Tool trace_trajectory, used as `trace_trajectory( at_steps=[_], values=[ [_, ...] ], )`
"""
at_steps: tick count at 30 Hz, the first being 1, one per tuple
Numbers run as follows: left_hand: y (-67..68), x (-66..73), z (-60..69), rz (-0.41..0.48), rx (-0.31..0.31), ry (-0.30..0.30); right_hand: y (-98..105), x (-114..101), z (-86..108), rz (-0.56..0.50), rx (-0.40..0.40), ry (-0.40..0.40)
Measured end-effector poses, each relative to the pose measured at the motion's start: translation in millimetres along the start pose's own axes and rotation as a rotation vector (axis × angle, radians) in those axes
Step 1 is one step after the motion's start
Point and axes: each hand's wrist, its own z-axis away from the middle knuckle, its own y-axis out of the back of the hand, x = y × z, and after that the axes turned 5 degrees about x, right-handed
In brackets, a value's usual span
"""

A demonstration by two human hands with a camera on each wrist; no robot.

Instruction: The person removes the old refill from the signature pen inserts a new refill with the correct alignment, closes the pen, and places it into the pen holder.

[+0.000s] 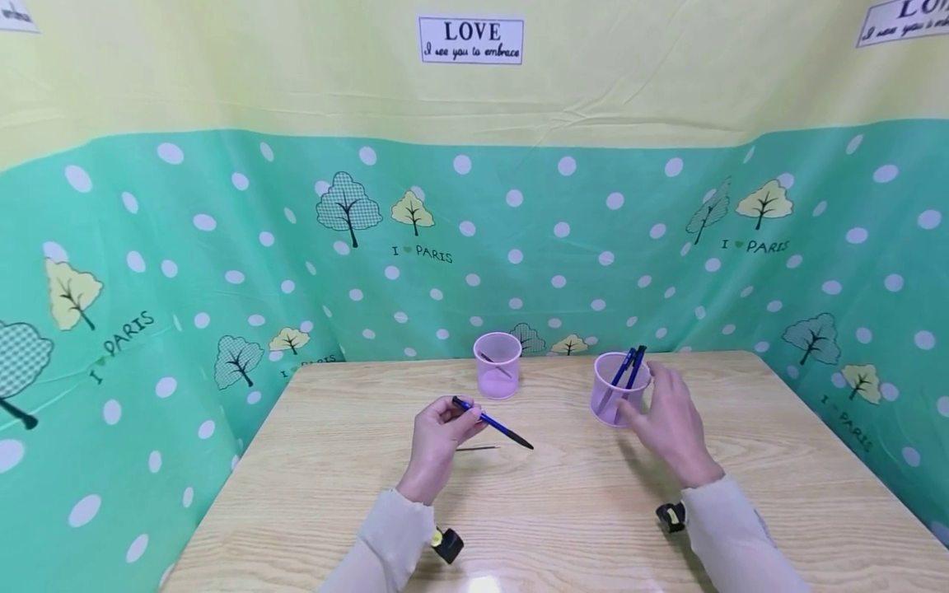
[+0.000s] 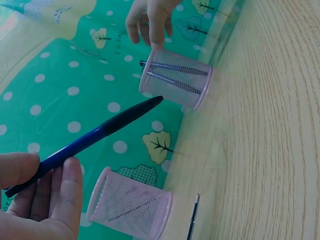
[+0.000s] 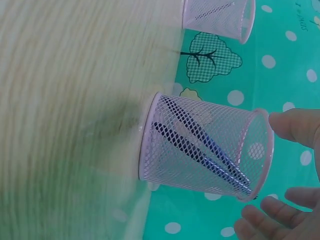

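Observation:
Between thumb and fingers my left hand [image 1: 436,441] pinches a blue pen [image 1: 498,425] with a black grip, held above the table and slanting down to the right. My right hand [image 1: 673,418] is at the rim of the right pink mesh pen cup [image 1: 606,394], thumb and fingers spread around it without a visible grip. Two blue pens [image 3: 200,145] lean inside that cup. A thin pen refill [image 2: 193,216] lies on the table under the left hand. Farther back stands another pink mesh cup [image 1: 497,377], holding a thin dark stick [image 1: 495,362].
The wooden table [image 1: 563,527] reaches back to a green and yellow printed cloth [image 1: 511,247], which hangs behind it and along both sides. Dark camera mounts [image 1: 448,543] sit at both wrists.

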Motion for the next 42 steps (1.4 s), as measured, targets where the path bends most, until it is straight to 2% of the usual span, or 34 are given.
trace_trajectory(
  at_steps=[9,22,29,33,42],
  values=[
    [-1.1,2.7,2.2,0.039,-0.009,-0.013,-3.7,7.2,-4.0,-0.073,-0.068,-0.108],
    [-1.7,3.1,1.7,0.031,-0.012,-0.002,-12.6,22.4,-8.6,-0.185,-0.115,-0.180],
    [-1.8,3.5,3.2,0.034,-0.015,-0.003,-19.7,29.1,-12.3,-0.321,-0.118,-0.166],
    [-1.3,2.9,3.1,0.034,-0.018,-0.003,-20.8,31.7,-14.5,-0.397,-0.147,-0.166],
    [-0.5,2.3,2.4,0.018,-0.023,0.001,-24.3,37.3,-17.6,-0.463,-0.209,-0.187]
  ],
)
